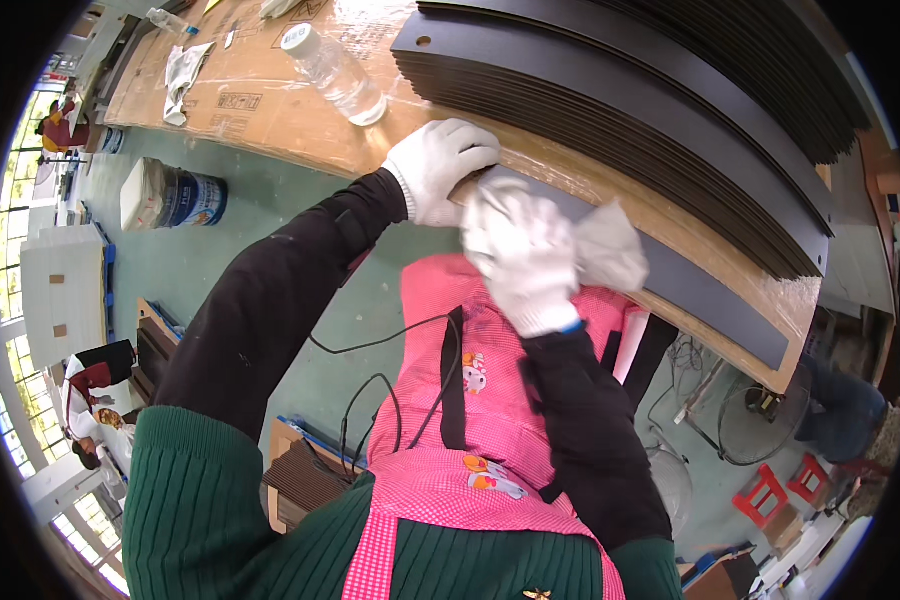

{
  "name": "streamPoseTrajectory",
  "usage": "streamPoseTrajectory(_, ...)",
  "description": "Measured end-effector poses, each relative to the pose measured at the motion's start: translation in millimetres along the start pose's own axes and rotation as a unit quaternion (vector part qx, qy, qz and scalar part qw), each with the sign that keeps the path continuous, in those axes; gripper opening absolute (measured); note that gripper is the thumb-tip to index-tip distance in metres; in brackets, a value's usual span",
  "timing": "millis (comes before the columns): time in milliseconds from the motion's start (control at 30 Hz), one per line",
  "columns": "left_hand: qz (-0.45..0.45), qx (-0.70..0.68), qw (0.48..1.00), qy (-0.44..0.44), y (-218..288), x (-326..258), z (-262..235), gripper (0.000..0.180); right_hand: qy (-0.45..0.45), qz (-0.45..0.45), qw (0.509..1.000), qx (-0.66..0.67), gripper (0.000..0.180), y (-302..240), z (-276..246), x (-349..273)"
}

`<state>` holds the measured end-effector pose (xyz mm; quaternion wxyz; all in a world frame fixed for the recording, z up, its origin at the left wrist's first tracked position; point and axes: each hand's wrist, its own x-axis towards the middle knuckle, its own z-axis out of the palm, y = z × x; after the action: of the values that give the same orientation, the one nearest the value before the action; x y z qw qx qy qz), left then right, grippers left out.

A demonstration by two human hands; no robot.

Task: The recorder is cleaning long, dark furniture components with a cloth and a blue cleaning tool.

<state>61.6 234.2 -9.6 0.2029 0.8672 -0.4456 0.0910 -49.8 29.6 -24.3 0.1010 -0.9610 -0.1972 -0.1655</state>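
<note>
We have our gloved left hand [440,168] at the near end of a dark grey panel [715,302], its fingers bent and close together; we cannot tell whether they pinch it. The panel lies flat along the table's [260,70] near edge, beside stacked dark panels [610,130]. Our gloved right hand [522,255] is blurred over it with a white cloth [612,248]; we cannot tell how its fingers close.

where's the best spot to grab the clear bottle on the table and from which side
Probably around the middle of the clear bottle, coming from its left: its body looks round, it appears to stand upright, and stacked dark boards lie to its right.
</note>
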Motion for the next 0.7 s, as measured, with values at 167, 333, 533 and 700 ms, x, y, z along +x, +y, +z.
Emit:
streamPoseTrajectory(167, -0.026, -0.025, 0.999, -0.02, 7, -1, -20, 0.075, -0.006, 0.144, 0.972, 0.184, 0.031, 75, -22, -62)
streamPoseTrajectory(333, -0.005, -0.013, 1.0, 0.003, 7, 3, -2, 0.073, -0.045, 0.036, 0.998, 0.022, 0.054, 3, -5, -19)
streamPoseTrajectory(533, -0.009, -0.023, 1.0, -0.016, 8, 0, -2, 0.075, -0.146, 0.08, 0.985, 0.036, 0.052, 50, -25, -45)
streamPoseTrajectory(700, -0.014, -0.021, 1.0, -0.012, 5, -6, -19, 0.077, 0.061, 0.275, 0.958, -0.06, 0.04, 203, -78, -165)
